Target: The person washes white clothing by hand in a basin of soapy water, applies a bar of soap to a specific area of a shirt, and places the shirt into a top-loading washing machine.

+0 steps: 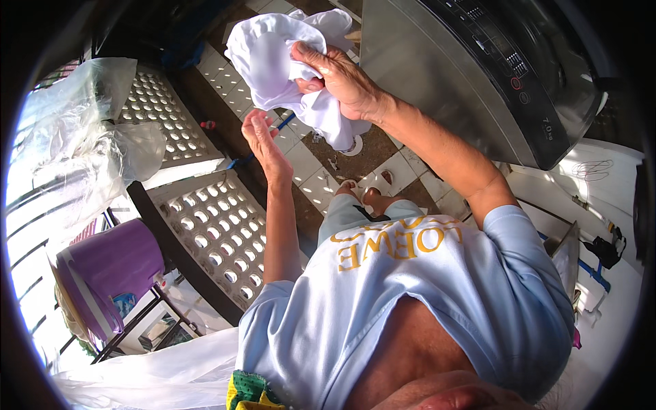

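A white cloth garment point(301, 102), bunched and hanging in loose folds, is held up in front of me. My right hand point(342, 78) is closed on its right side, with the thumb on top of the fabric. Just below the cloth's lower left edge is my left hand point(268, 147), its fingers slightly bent and apart from the fabric. Nothing shows in that hand. The garment's exact kind is hidden by its folds.
At the right stands a grey washing machine point(437, 75) with a dark control panel. A perforated block wall point(212, 225) runs along the left, near a purple tub point(116, 273) and clear plastic sheeting point(89, 137). Brown and white tiles point(314, 188) cover the floor.
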A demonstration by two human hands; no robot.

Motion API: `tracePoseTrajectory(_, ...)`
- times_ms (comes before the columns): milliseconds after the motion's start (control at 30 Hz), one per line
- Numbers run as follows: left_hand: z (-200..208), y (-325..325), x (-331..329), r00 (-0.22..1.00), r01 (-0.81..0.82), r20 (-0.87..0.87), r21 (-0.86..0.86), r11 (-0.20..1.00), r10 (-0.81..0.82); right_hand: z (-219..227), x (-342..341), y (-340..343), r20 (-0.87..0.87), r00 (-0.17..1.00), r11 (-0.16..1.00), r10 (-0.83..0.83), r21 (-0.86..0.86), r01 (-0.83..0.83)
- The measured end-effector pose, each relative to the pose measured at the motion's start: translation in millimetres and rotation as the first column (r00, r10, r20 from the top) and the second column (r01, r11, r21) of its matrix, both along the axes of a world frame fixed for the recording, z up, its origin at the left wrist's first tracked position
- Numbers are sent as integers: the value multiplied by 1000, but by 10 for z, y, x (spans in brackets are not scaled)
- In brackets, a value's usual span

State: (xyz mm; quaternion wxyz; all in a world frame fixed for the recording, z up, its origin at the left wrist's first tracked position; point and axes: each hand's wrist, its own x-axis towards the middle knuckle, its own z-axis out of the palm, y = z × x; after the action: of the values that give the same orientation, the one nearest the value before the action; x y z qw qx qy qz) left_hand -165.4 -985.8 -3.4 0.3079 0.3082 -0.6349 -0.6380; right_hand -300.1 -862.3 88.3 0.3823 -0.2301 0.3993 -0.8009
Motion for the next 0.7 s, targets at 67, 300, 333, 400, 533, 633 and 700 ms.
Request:
tracePoseTrajectory(67,-206,364,19,972,162,144,173,972,-187,88,-33,-51,29,999,999,16,-40,-15)
tracePoseTrajectory(300,-190,151,-363,932,290,-262,116,950,-252,576,-300,60,-112,993,995,-31,-100,20)
tracePoseTrajectory(333,-99,-28,-391,951,202,-243,22,979,-191,651,-424,129,-178,982,996,-66,-67,55)
tracePoseTrajectory(400,156,-305,-459,932,94,-347,-57,994,-108,787,-606,274,-362,917,985,-170,-51,162)
tracePoseTrajectory(533,125,-912,-595,987,-34,-162,-233,972,-4,646,-625,321,-647,730,900,-220,154,407)
tracePoseTrajectory(633,138,-1059,-833,989,73,-113,-159,985,-92,115,-759,251,-647,716,663,261,660,354)
tracePoseTrajectory(700,407,-1294,-815,988,113,-85,-203,973,-132,231,-768,211,-831,462,675,310,535,509)
